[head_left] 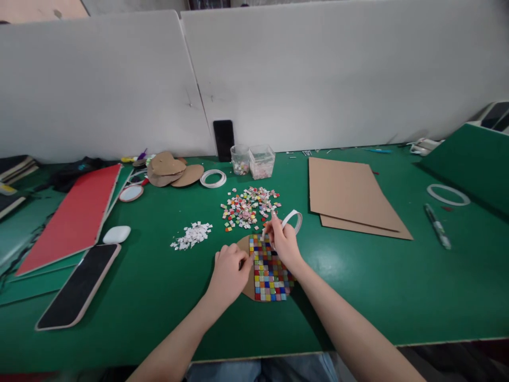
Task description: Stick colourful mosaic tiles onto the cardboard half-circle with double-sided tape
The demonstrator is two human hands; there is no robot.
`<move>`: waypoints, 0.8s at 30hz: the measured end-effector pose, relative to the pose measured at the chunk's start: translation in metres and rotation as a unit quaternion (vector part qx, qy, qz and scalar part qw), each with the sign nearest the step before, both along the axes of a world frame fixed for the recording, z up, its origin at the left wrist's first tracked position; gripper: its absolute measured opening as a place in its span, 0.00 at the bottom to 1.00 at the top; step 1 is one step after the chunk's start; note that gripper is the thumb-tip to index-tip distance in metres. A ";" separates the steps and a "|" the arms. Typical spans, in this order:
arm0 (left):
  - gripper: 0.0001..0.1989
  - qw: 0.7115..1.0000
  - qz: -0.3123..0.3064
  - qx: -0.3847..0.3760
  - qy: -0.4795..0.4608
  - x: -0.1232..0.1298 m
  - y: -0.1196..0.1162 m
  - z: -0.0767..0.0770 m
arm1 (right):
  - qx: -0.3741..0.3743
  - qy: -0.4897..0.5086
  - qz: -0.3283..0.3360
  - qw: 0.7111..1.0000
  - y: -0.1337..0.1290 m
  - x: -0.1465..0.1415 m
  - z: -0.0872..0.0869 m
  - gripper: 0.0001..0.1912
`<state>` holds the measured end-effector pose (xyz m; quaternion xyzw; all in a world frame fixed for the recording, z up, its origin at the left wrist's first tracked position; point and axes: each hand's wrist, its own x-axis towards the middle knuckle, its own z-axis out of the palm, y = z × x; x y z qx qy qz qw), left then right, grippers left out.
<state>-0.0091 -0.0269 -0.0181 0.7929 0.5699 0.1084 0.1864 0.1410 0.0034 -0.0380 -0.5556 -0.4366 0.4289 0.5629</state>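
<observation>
A round cardboard piece (248,286) lies on the table in front of me, largely covered by rows of small colourful mosaic tiles (271,292). My left hand (230,270) rests on its left side, fingers curled and thumb at the tile edge; whatever its fingertips hold is hidden. Over the upper right of the tiles, my right hand (281,239) is closed on a white tape strip (294,215) that curls up in a loop. Just beyond the hands is a pile of loose mosaic tiles (248,207). To the left sits a heap of white paper bits (192,235).
Cardboard sheets (350,191) lie at right, near a marker pen (437,227) and a tape ring (448,194). Behind the tiles stand clear containers (261,162) and a dark phone (224,140). A larger phone (79,286) and red board (75,212) lie left.
</observation>
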 end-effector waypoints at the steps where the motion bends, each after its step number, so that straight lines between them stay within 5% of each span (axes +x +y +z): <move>1: 0.16 1.000 0.002 0.004 0.011 0.002 -0.001 0.000 | -0.001 -0.001 0.001 1.000 0.000 0.000 0.000 0.27; 15: 0.16 0.997 -0.016 0.018 0.077 0.006 -0.001 0.001 | -0.009 0.009 0.010 1.000 0.000 0.000 0.001 0.28; 24: 0.12 0.980 -0.028 0.101 0.168 0.018 -0.014 -0.002 | -0.006 0.004 -0.016 1.000 -0.001 0.000 0.000 0.27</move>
